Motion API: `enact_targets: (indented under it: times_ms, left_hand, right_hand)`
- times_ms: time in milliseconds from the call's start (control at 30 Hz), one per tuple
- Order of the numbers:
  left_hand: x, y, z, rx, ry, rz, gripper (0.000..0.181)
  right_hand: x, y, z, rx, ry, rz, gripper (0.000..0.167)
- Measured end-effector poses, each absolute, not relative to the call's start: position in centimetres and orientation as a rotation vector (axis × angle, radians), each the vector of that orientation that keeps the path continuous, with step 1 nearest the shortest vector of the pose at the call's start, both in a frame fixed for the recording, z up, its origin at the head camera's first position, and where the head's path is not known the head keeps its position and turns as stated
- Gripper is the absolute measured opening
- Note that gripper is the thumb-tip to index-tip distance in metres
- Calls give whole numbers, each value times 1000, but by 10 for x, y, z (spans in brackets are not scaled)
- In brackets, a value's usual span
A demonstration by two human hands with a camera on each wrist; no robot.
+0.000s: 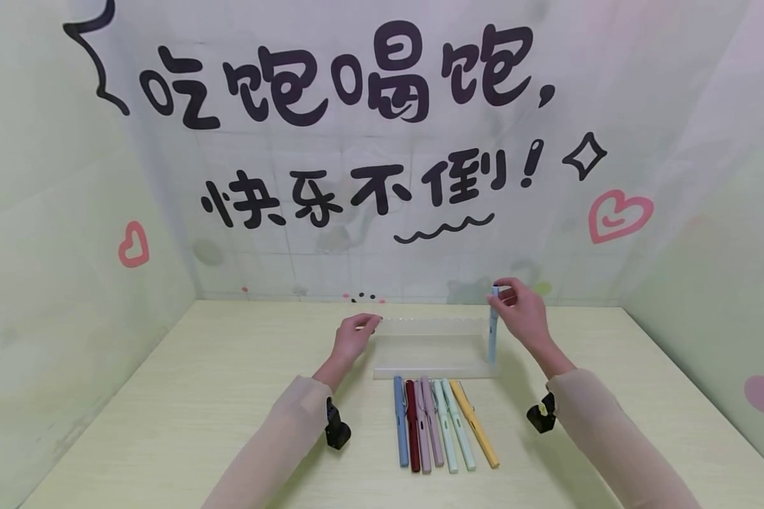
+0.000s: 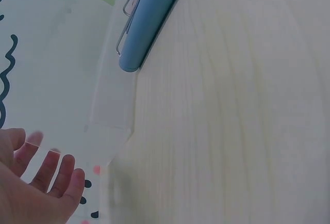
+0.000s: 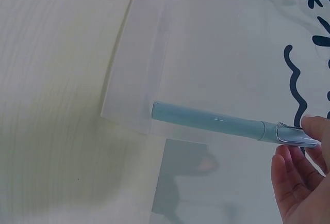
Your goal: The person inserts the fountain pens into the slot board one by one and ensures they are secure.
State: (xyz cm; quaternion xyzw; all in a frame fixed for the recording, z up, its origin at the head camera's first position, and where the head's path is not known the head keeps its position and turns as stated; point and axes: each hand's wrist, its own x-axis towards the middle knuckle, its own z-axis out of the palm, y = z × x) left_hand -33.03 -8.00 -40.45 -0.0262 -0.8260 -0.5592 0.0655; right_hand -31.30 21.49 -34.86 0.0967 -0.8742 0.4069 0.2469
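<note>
Steadying the clear rack (image 1: pixel 433 372), apparently — left hand (image 1: pixel 352 337) pinches its upper left corner. Right hand (image 1: pixel 523 311) grips a light-blue pen (image 1: pixel 493 334) by the top, upright at the rack's right end — probably leaving the lower tip free. Seven pens (image 1: pixel 446 425) lie just in front.

Smooth plastic pens (image 1: pixel 422 424) carry shiny metal clips (image 3: pixel 301 140); the holder (image 1: pixel 433 372) looks like translucent plastic, the tabletop (image 1: pixel 165 424) like matt wood.

Light-blue pen (image 1: pixel 493 336), upright, at clear rack (image 1: pixel 429 350)
</note>
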Motion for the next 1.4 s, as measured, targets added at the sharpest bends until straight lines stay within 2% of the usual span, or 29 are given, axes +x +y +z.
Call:
enact_targets:
  times_ms: [1400]
  left_hand:
    - [-330,-80,-404,-89,-2502,-1643,27]
  right_hand:
    - [-320,207,-364,218,-2565,1000,29]
